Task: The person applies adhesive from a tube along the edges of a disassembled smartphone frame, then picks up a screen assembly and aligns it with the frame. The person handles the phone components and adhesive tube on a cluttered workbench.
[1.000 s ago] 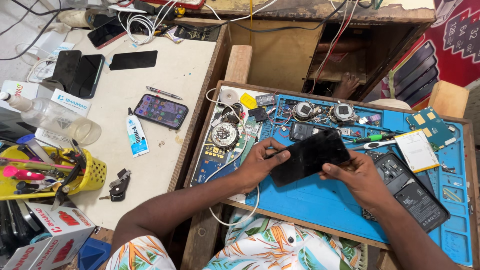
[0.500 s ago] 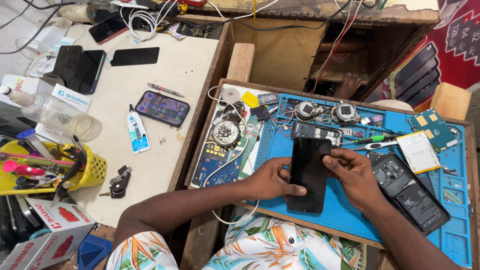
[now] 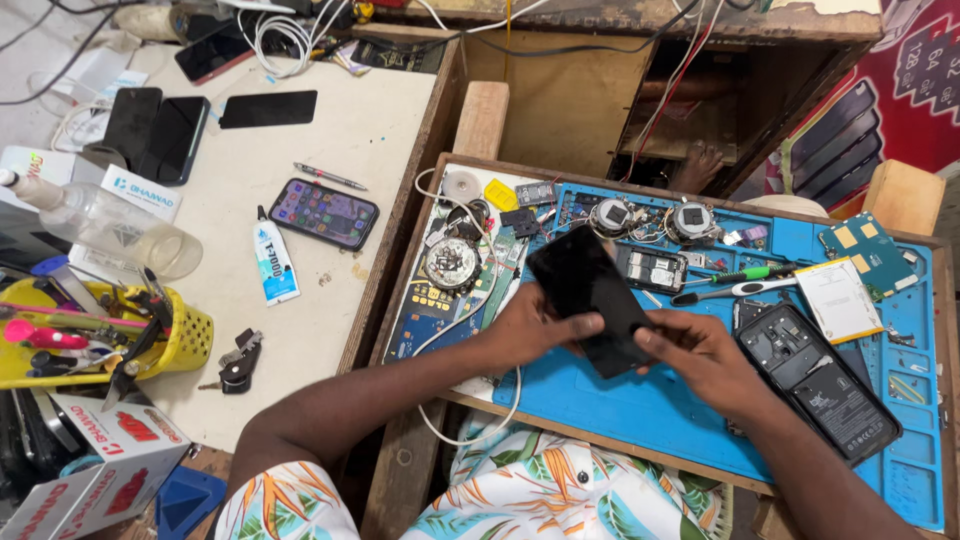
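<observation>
We see a flat black glass phone screen [image 3: 590, 298] held tilted over the blue rubber repair mat [image 3: 640, 415], our left hand [image 3: 530, 328] gripping its near-left edge, our right hand [image 3: 705, 362] pinching its lower corner, an opened black phone body [image 3: 818, 380] lying on the mat right of the screen

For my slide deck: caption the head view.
Both hands, left hand and right hand, hold a black rectangular phone screen above a blue repair mat.

Black phone [image 3: 590, 298], tilted, above blue mat [image 3: 640, 415]
</observation>
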